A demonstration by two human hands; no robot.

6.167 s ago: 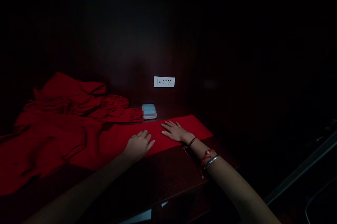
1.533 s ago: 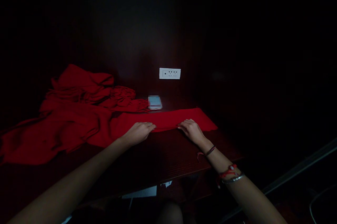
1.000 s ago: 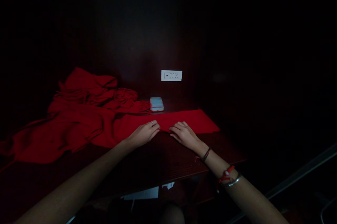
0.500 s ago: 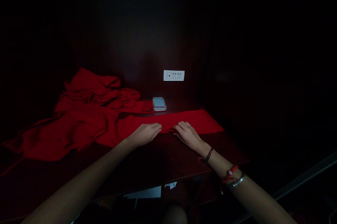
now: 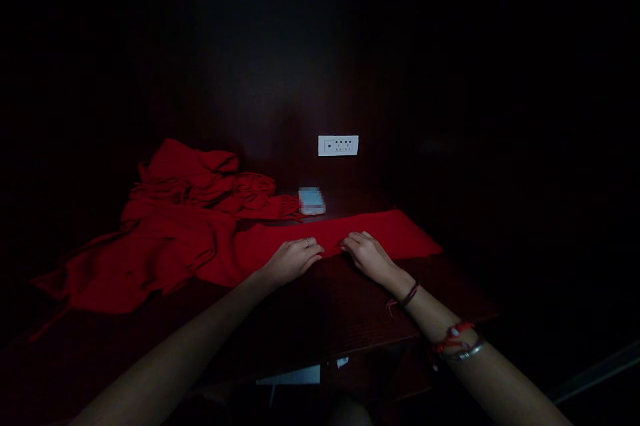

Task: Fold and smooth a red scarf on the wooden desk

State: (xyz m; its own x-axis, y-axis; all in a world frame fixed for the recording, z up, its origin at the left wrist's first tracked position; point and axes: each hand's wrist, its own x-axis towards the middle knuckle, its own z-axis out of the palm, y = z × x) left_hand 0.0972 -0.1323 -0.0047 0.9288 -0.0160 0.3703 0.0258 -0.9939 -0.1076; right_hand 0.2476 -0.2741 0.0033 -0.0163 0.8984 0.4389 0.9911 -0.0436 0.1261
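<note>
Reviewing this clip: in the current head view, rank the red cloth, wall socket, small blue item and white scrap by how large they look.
1. Red cloth
2. Wall socket and small blue item: too alike to rank
3. White scrap

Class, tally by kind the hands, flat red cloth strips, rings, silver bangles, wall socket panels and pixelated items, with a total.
Hands: 2 (left hand, right hand)
Flat red cloth strip: 1
Ring: 1
Silver bangle: 1
Wall socket panel: 1
Pixelated item: 1
Total: 7

Both hands [image 5: 296, 259] [image 5: 367, 256] at the near edge of a flat red cloth [image 5: 380, 233] on a dark tabletop [image 5: 340, 306].
</note>
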